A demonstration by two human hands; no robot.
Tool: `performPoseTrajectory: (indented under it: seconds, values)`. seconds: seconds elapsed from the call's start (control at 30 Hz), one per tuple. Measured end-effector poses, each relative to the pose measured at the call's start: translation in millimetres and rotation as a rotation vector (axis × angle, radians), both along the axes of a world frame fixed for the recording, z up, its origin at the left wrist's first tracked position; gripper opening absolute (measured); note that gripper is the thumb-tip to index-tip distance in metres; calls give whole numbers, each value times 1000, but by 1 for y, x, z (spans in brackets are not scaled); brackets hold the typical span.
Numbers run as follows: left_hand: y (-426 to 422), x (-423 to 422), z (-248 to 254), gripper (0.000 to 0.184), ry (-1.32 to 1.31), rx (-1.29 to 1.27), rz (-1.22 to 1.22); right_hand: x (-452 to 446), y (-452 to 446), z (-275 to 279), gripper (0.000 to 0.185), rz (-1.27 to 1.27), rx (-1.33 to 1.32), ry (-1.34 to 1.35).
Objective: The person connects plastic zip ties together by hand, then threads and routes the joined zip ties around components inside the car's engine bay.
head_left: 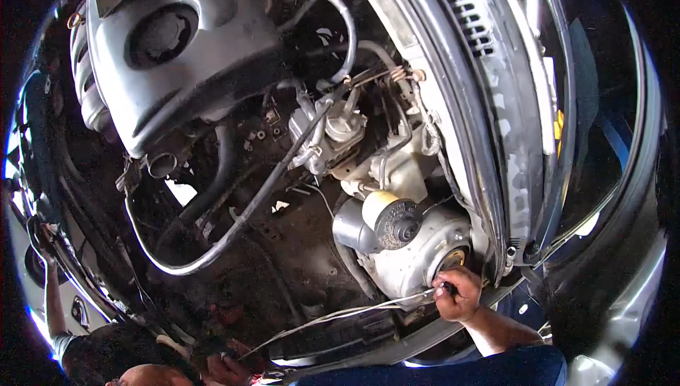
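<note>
My right hand point(457, 294) is closed at the fender edge, beside the strut tower point(404, 269). Between its fingers shows a small dark piece, whose kind I cannot make out. From the fist, thin pale wires point(340, 311) run down to the lower left, along the fender. Near their far end, at the bottom edge, a dim hand point(225, 370) lies in shadow. Whether it is my left hand or the other person's, I cannot tell, and its fingers are unclear. Just above my right hand sits a black-capped cylinder point(397, 223) with a yellowish band.
A grey engine cover point(202, 67) fills the upper left. A loose hose point(262, 198) loops across the bay. The brake fluid reservoir-like white container point(404, 173) stands near the cowl point(489, 103). Another person point(152, 375) leans in at lower left, one arm point(53, 301) reaching to the front edge.
</note>
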State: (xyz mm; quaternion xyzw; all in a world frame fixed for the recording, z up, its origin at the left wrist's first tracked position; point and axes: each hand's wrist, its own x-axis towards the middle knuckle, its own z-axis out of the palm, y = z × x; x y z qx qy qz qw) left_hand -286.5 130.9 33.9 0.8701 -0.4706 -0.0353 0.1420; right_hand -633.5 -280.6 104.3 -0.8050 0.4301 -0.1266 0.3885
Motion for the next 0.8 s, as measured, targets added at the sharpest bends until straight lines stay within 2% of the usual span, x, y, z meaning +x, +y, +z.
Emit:
performPoseTrajectory:
  seconds: [0.57, 0.8]
  values:
    - [-10, 3, -12, 26, -47, -42, 20, 2, 0, -1, 23, -17, 34, -90]
    - [12, -5, -19, 27, -117, -31, 22, 3, 2, 2, 23, -55, 40, -27]
